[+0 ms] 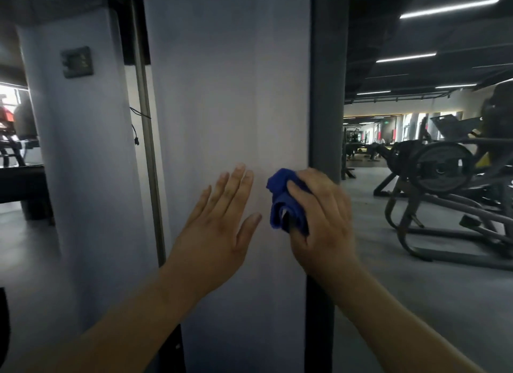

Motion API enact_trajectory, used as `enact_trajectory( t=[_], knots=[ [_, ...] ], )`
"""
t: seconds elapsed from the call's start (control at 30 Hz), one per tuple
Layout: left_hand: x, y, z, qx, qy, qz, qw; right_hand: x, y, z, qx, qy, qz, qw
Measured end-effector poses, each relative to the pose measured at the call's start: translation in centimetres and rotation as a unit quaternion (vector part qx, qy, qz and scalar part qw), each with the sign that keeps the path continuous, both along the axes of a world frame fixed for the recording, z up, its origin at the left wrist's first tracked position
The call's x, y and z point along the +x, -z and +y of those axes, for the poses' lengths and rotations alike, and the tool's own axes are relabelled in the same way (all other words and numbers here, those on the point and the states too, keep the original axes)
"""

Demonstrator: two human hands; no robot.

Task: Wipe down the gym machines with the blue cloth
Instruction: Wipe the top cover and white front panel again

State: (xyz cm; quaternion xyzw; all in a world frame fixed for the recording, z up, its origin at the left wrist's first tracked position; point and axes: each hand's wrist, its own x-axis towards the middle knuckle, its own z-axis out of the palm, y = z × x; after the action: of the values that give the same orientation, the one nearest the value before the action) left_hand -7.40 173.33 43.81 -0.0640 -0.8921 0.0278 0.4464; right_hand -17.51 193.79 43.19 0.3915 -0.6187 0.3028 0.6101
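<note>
Head view: a gym hall with a grey floor [416,303] and a dark ceiling, seen from close in front of a tall machine.
Pale panel [230,95]: the largest surface, flat and upright, filling the middle from top to bottom (it looks like the machine's housing).
Pillar [83,164]: light-coloured, just left of the panel, with a small dark switch plate [77,62] high on it.
Dark post [327,95]: an upright frame member along the panel's right edge.
Plate-loaded machine [438,184]: well apart to the right, dark frame, round weight plate on its side.
Left hand [219,228]: flat against or just off the panel (contact is hard to confirm), holding nothing; its fingers [236,181] are straight and close together, thumb spread outward.
Right hand [322,220]: at the panel's right edge, beside the dark post; its fingers [298,195] are curled round the cloth.
Blue cloth [286,203]: bunched in the right hand, appearing to press on the panel at about mid-height, just right of the left hand.
Progress: wiping of this panel looks under way, but no wet trail or streak shows, so how much is already wiped cannot be told.
Left to do: probably the rest of this panel, the dark post, and the machine at right; further equipment in the far background is too blurred to judge.
Count: two hands, one blue cloth, one pale panel, one dark post, one pillar, one switch plate, one clearly visible machine besides this one.
</note>
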Motion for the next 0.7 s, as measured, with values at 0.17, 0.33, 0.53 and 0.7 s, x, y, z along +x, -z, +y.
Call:
enact_trajectory(
  t=[0.17, 0.33, 0.53, 0.7],
  knots=[
    [-0.2, 1.2, 0.5, -0.012, 0.010, -0.005, 1.000, 0.4, 3.4, -1.1, 0.059, -0.029, -0.011, 0.998],
    [-0.3, 1.9, -0.4, 0.025, 0.004, 0.030, 0.999, 0.8, -5.4, -2.2, 0.097, 0.013, 0.021, 0.995],
    [0.3, 0.5, -4.7, 0.119, 0.040, 0.058, 0.990, 2.7, -5.0, -7.2, 0.278, 0.115, 0.050, 0.952],
    [0.7, -1.0, -8.0, 0.039, 0.022, 0.054, 0.998, 1.5, -4.5, -7.6, 0.381, 0.147, 0.152, 0.900]
  ],
)
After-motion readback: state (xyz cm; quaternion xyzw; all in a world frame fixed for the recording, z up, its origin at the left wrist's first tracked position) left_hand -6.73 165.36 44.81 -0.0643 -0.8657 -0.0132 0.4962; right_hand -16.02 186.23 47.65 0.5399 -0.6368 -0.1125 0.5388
